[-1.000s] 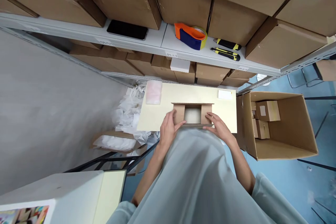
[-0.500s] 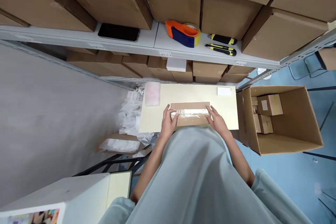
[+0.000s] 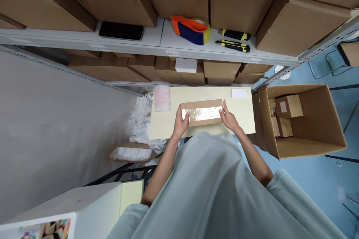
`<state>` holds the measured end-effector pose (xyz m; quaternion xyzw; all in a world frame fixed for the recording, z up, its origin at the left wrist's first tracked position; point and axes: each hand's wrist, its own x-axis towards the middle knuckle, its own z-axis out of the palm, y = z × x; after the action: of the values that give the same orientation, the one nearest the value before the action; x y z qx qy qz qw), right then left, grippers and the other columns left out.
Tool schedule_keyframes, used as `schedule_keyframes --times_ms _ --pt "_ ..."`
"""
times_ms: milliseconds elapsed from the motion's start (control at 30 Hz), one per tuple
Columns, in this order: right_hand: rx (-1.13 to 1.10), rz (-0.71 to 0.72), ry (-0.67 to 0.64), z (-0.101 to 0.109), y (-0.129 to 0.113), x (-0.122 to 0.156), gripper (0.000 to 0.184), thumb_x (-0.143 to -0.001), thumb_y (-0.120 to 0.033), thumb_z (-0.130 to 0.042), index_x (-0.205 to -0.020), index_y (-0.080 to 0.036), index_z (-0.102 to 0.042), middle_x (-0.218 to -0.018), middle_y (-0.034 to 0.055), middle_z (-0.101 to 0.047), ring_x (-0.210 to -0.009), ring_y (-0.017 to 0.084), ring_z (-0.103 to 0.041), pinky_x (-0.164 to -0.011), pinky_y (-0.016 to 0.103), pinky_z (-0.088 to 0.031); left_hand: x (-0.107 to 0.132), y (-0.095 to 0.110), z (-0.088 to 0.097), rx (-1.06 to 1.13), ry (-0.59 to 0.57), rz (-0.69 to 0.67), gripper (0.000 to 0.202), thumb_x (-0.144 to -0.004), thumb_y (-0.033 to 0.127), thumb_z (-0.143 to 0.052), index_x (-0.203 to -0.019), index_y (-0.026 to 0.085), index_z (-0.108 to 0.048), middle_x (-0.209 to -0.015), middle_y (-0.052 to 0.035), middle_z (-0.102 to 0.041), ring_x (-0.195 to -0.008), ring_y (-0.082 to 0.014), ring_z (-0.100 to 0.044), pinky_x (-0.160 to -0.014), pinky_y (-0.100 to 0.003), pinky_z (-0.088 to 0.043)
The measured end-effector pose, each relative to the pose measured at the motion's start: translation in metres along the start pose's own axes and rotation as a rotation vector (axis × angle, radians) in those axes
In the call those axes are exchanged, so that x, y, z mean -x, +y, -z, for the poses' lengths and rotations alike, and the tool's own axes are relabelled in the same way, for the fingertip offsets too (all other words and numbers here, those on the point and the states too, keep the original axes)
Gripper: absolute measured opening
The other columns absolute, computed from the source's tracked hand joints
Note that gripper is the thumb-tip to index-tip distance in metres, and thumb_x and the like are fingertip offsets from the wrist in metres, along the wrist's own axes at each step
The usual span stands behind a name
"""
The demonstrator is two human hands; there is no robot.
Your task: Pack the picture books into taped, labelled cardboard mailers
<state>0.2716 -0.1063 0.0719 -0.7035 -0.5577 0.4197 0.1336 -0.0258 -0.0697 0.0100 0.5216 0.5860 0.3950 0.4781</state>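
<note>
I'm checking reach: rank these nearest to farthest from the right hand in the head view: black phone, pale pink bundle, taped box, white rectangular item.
1. Taped box: left, touching the right hand.
2. White rectangular item: table's far right corner.
3. Pale pink bundle: table's far left corner.
4. Black phone: upper left, on the shelf.

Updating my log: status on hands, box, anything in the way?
Left hand, right hand on opposite ends of box. Taped side up. Nothing seen blocking it; pink wrap lies apart.
</note>
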Motion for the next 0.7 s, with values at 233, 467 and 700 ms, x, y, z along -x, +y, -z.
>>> schedule_keyframes --times_ms 233,467,700 --pt "0.006 -0.072 0.006 -0.015 -0.001 -0.009 0.084 -0.112 -0.073 -0.015 -0.182 -0.028 -0.013 -0.135 0.0150 -0.079 -0.120 0.041 -0.074 -0.108 0.055 -0.053 0.006 -0.005 0.006 0.066 -0.033 0.114 0.089 -0.102 0.068 -0.066 -0.177 0.034 -0.032 -0.181 -0.0068 -0.039 -0.169 -0.0281 -0.035 -0.140 -0.044 -0.026" --pt "-0.080 -0.021 -0.027 0.002 -0.004 -0.039 0.077 -0.113 -0.070 -0.015 -0.181 -0.034 -0.015 -0.159 0.0056 -0.067 -0.137 0.038 -0.069 -0.117 0.055 -0.051 -0.019 0.001 -0.004 0.015 0.024 0.147 0.091 -0.102 0.073 -0.062 -0.178 0.034 -0.030 -0.176 -0.0078 -0.047 -0.163 -0.0288 -0.046 -0.136 -0.042 -0.034" --pt "-0.059 -0.034 -0.003 -0.011 0.001 -0.022 0.079 -0.113 -0.072 -0.013 -0.181 -0.033 -0.016 -0.158 0.0085 -0.068 -0.139 0.039 -0.068 -0.119 0.059 -0.049 -0.008 0.001 0.005 0.011 -0.029 0.131 0.088 -0.104 0.071 -0.060 -0.178 0.036 -0.029 -0.175 -0.0059 -0.049 -0.162 -0.0275 -0.046 -0.137 -0.043 -0.033"
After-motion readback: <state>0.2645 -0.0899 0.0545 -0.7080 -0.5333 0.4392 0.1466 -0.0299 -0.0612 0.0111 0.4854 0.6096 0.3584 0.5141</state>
